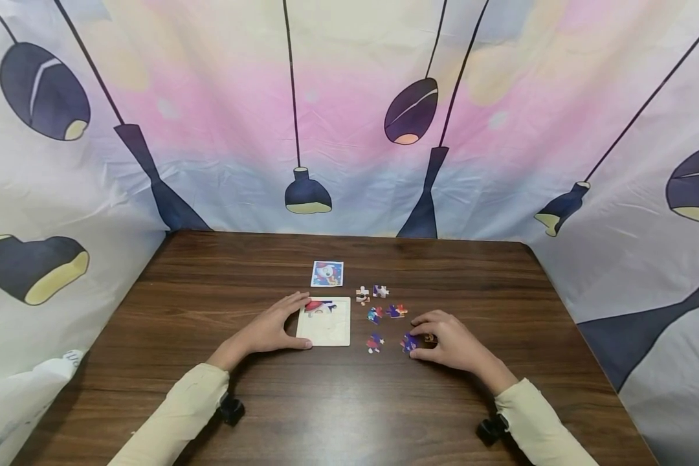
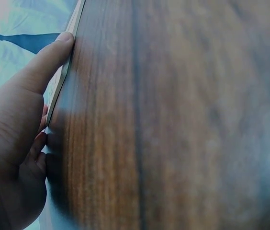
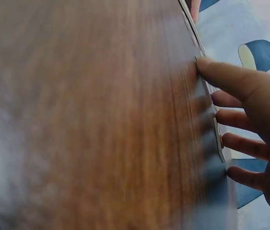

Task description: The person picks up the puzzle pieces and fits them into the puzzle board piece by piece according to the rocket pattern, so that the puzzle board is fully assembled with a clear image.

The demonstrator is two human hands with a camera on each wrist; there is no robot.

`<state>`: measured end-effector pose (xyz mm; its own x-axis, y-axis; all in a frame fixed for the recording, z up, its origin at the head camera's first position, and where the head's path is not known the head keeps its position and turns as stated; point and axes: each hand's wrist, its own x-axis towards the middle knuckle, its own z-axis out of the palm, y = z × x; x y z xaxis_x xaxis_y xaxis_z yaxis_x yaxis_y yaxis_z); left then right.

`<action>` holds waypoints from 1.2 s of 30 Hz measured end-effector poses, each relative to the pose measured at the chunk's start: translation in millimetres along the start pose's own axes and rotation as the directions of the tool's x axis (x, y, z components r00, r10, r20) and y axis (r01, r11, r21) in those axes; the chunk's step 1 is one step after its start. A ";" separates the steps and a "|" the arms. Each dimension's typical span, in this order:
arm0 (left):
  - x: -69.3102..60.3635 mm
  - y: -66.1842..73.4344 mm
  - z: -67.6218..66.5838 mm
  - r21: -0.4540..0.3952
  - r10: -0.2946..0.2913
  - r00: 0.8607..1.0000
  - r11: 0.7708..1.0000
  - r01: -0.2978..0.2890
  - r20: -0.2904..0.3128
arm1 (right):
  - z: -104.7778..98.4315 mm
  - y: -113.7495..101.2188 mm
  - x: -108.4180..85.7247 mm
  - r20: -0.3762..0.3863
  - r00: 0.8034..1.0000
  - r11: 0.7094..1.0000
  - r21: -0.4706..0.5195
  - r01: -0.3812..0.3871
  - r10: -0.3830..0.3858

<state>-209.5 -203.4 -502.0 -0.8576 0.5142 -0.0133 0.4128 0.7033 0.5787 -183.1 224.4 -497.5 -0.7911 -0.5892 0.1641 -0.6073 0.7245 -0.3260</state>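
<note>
Holding the white tray (image 1: 330, 331) by its left side, my left hand (image 1: 274, 327) faced my right hand (image 1: 451, 341), poised about one purple piece (image 1: 408, 343), pinched or not I couldn't tell. It partly hid one brownish piece (image 1: 430, 338); five loose pieces (image 1: 375, 315) lay between, one picture card (image 1: 327, 274) beyond the tray.

The counter (image 1: 349, 401) lies free on the near side of the board (image 1: 332, 333). Pieces (image 1: 375, 314) block a low path from board to right hand (image 1: 451, 343); the left hand (image 1: 268, 329) bars the board's left edge.
</note>
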 end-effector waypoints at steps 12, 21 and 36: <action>-0.2 -0.9 -0.1 0.001 -0.006 1.000 1.000 0.006 -0.002 | -1.7 -0.5 2.8 -0.013 0.999 0.999 -0.017 -0.036 0.036; -1.0 0.1 -0.3 -0.001 -0.004 1.000 1.000 0.004 0.001 | -2.2 2.3 5.1 0.025 0.999 0.999 -0.007 -0.039 0.039; 0.3 0.1 0.5 0.008 -0.001 1.000 1.000 0.001 -0.005 | -9.5 10.6 14.9 -0.005 0.992 0.992 -0.001 0.130 -0.130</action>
<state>-209.5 -202.9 -502.4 -0.8598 0.5105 -0.0096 0.4139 0.7079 0.5724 -202.0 226.8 -489.7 -0.7060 -0.6764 0.2101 -0.7050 0.6424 -0.3005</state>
